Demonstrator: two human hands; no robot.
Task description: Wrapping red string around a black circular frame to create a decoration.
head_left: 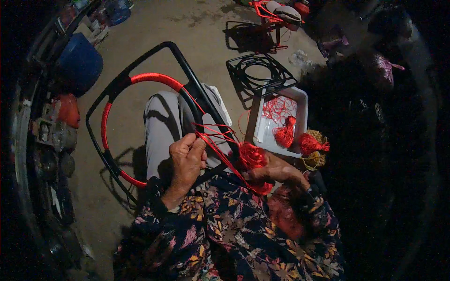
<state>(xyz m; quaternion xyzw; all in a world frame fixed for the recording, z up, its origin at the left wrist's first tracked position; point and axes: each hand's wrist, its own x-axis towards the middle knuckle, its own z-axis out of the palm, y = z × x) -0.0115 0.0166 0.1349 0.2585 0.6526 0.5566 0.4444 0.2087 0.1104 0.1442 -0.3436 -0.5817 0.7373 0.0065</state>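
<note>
A black metal frame (188, 67) with a round ring inside it leans across my lap. Stretches of the ring are wrapped in shiny red cord (157, 78); other parts show bare black. My left hand (186, 157) pinches red strands (211, 143) between thumb and fingers, just over the frame's near side. Those strands run down to the right, toward a bundle of red cord (252, 156). Around that bundle my right hand (269, 172) is closed; some of its fingers are hidden by the cord.
Right of my knee stands a white tray (302, 100) with loose red cord and a red hank (286, 133). Another red hank (313, 145) and yellow cord (316, 159) lie beside it. Farther off are another black frame (276, 63), a red stool (279, 28) and a blue bin (82, 63).
</note>
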